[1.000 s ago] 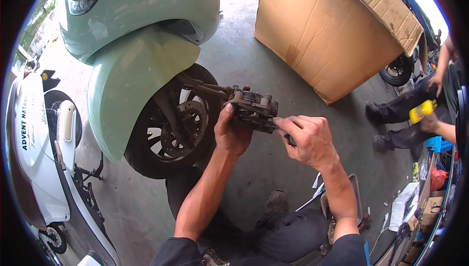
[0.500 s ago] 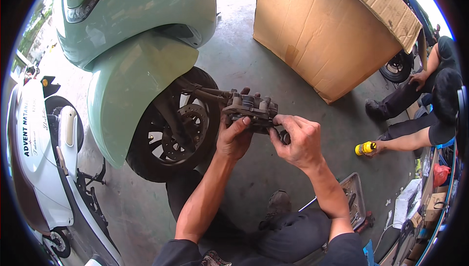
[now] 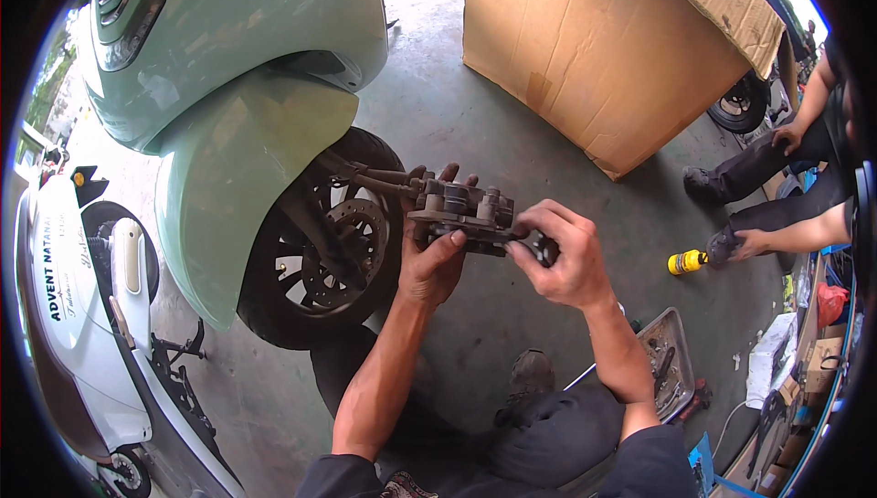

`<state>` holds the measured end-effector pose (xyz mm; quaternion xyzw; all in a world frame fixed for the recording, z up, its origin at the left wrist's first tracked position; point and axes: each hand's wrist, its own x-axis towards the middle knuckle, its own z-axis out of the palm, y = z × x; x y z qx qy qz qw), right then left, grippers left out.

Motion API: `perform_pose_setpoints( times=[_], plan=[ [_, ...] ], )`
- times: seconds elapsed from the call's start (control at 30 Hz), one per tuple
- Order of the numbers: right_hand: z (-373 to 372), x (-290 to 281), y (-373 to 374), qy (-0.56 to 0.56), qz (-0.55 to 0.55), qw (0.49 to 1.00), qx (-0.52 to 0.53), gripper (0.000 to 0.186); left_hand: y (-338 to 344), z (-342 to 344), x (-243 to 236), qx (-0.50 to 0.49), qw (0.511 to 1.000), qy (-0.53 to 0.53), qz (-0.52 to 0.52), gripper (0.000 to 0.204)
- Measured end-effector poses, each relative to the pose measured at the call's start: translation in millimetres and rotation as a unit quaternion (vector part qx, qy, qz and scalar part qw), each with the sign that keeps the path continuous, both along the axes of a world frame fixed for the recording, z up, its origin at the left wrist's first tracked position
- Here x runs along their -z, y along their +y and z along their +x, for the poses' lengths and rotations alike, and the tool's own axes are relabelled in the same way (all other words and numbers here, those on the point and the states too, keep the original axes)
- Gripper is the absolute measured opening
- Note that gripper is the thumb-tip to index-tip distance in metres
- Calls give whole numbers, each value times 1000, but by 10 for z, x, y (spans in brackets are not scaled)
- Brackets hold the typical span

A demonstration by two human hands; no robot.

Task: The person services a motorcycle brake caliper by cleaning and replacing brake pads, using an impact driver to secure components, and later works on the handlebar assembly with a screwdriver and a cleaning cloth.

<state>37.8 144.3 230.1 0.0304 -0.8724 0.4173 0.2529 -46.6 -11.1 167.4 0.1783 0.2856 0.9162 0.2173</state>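
Observation:
My left hand (image 3: 431, 265) is wrapped round a dark, greasy brake caliper (image 3: 464, 206), with the thumb on its near side and fingertips showing over its far side. A hose joins the caliper on its left, by the front wheel (image 3: 320, 251) of a pale green scooter (image 3: 247, 132). At the caliper's right end my right hand (image 3: 571, 256) is closed, thumb and fingers bent round a small dark rounded piece (image 3: 547, 250). What that piece is, and whether it is joined to the caliper, I cannot make out. The brake disc (image 3: 349, 224) shows bare on the wheel.
A large cardboard box (image 3: 585, 50) stands far right. A metal tray (image 3: 674, 352) with tools lies beside my right forearm. At the right a person's hand (image 3: 751, 244) is near a yellow bottle (image 3: 687, 262) on the floor. A white scooter (image 3: 68, 288) stands at the left.
My right fingers have shifted at the caliper's right end, and the dark piece shows more. The other person's hand has let go of the yellow bottle and drawn back right. The view has shifted slightly.

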Motion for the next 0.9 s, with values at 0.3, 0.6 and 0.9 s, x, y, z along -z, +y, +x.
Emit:
perform_pose_setpoints(
  times=[0.3, 0.6, 0.9],
  plan=[
    [1290, 2047, 906, -185, -237, 926, 228, 18, -94, -24, -40, 62, 995, -41, 65, 87],
    [3379, 3512, 871, -405, -106, 812, 406, 35, 20, -77, 119, 25, 1000, -14, 12, 84],
    [856, 1185, 930, -247, -76, 954, 151, 51, 171, -187, 208, -120, 971, -29, -207, 70]
  ],
)
